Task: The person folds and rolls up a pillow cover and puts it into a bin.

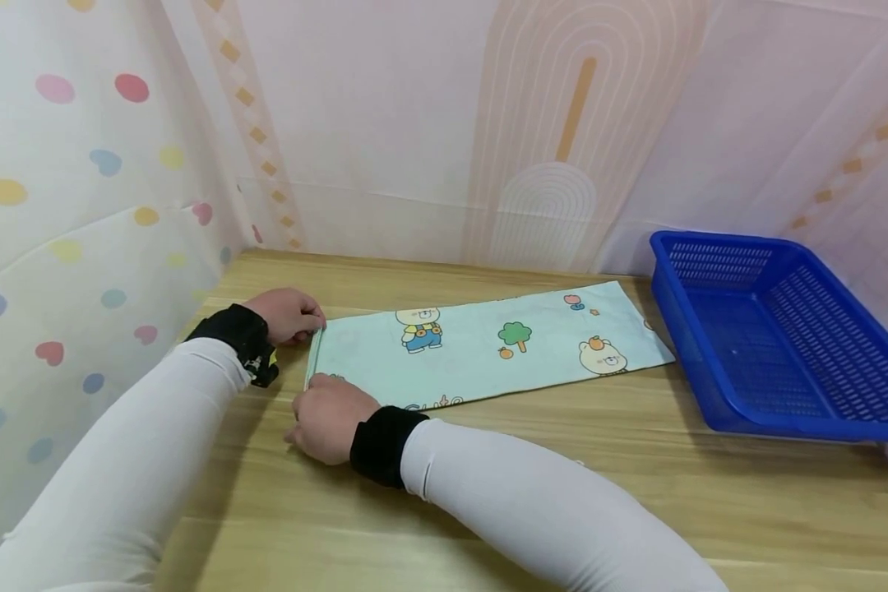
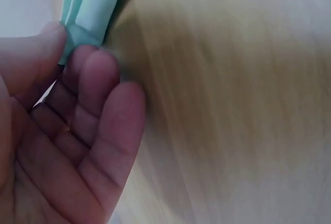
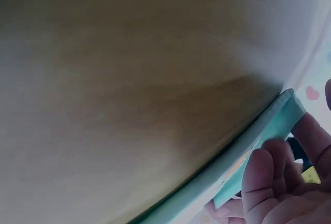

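A mint-green cloth [image 1: 466, 353] printed with bears, a tree and oranges lies as a long folded strip across the wooden table. Its left end has a narrow folded band. My left hand [image 1: 284, 314] pinches the far corner of that end; in the left wrist view, thumb and forefinger close on the pleated cloth edge [image 2: 98, 6] while the other fingers curl loosely below. At the near corner of the same end, my right hand [image 1: 335, 418] grips the cloth, covering that corner in the head view. The right wrist view shows the raised cloth edge [image 3: 279, 123] at my right fingers [image 3: 258, 169].
A blue plastic basket [image 1: 718, 370] with slotted walls stands at the right, close to the cloth's right end. Patterned curtains [image 1: 385, 123] hang behind the table [image 1: 281, 501] and along its left side. A black band [image 1: 388, 444] circles each wrist.
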Demonstrator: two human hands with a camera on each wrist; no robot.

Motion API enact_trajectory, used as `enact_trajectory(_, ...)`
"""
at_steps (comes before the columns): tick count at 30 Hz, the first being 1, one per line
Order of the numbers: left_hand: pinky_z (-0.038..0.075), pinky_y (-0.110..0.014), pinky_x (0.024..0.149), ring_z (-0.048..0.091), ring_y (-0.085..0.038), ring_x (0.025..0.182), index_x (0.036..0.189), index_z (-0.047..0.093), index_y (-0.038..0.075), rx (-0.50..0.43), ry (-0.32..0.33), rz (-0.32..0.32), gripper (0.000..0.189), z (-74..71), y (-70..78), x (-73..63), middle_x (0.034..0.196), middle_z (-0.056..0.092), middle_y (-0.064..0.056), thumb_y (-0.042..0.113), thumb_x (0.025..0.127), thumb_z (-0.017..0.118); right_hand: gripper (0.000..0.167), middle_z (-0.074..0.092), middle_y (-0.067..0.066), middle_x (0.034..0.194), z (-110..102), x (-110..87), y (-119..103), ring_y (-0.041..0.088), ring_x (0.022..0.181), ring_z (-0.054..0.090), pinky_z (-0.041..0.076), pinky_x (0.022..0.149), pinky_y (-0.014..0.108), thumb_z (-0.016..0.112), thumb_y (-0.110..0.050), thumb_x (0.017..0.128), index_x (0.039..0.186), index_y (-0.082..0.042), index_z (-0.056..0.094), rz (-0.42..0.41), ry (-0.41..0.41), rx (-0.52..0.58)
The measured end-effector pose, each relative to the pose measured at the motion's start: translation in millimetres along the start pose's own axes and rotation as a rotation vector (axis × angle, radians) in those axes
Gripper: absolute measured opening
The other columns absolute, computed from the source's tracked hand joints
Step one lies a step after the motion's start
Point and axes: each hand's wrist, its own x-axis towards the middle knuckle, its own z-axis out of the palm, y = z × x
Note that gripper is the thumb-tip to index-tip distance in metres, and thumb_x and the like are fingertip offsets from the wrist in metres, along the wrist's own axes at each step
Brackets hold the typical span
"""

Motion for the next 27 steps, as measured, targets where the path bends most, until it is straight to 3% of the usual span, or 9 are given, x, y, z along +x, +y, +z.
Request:
enact_trajectory(6,0.045,-0.031,0.060,0.056,-0.018,0.065,0.099,0.070,0.008,0.097,0.017,0.036,0.019,2.9,0.2,4.1,0.074,0.062,-0.003,0.020,0.107,0.057,0.030,0.060,-0.017,0.139,-0.1,-7.9,-4.7,0.010,0.119,0.049,0.044,0.098,0.023,0.054,-0.050,0.108,0.124,-0.034,0.074,-0.056,0.049,-0.220)
enact_trajectory(8,0.045,-0.031,0.062,0.056,-0.019,0.066,0.098,0.069,0.008,0.112,0.026,0.040,0.018,3.6,2.2,4.1,0.075,0.062,-0.003,0.019,0.106,0.058,0.027,0.062,-0.018,0.138,0.4,-9.1,-4.7,0.010,0.117,0.053,0.044,0.100,0.024,0.054,-0.048,0.108,0.121,-0.035,0.074,-0.075,0.042,-0.235)
enact_trajectory(11,0.044,-0.030,0.062,0.057,-0.019,0.068,0.097,0.066,0.007,0.125,0.042,0.031,0.016,5.2,4.7,4.0,0.076,0.061,-0.004,0.019,0.106,0.060,0.023,0.069,-0.018,0.122,0.9,-10.0,-4.1,0.005,0.110,0.059,0.045,0.100,0.020,0.056,-0.044,0.108,0.117,-0.033,0.074,-0.076,0.002,-0.151)
enact_trajectory(17,0.043,-0.030,0.063,0.056,-0.020,0.070,0.096,0.064,0.007,0.139,0.060,0.010,0.015,7.5,7.0,1.8,0.078,0.060,-0.005,0.017,0.106,0.061,0.029,0.066,-0.012,0.108,3.5,-13.5,-2.7,0.003,0.099,0.058,0.049,0.087,0.019,0.055,-0.032,0.108,0.134,-0.032,0.070,-0.114,-0.017,-0.145)
enact_trajectory(23,0.045,-0.034,0.071,0.057,-0.023,0.075,0.098,0.064,0.006,0.190,0.091,0.010,0.014,10.8,3.8,5.8,0.082,0.061,-0.007,0.017,0.104,0.063,0.017,0.066,-0.010,0.105,1.0,-14.7,-3.4,0.009,0.096,0.061,0.053,0.089,0.027,0.059,-0.030,0.105,0.112,-0.028,0.075,-0.104,-0.030,-0.217)
enact_trajectory(27,0.048,-0.039,0.080,0.060,-0.026,0.083,0.107,0.065,0.001,0.232,0.125,-0.006,0.019,11.9,0.8,9.0,0.093,0.067,-0.012,0.019,0.102,0.065,0.016,0.064,-0.008,0.112,-0.3,-15.9,-6.1,0.011,0.101,0.057,0.051,0.092,0.028,0.061,-0.030,0.104,0.110,-0.029,0.075,-0.086,-0.055,-0.253)
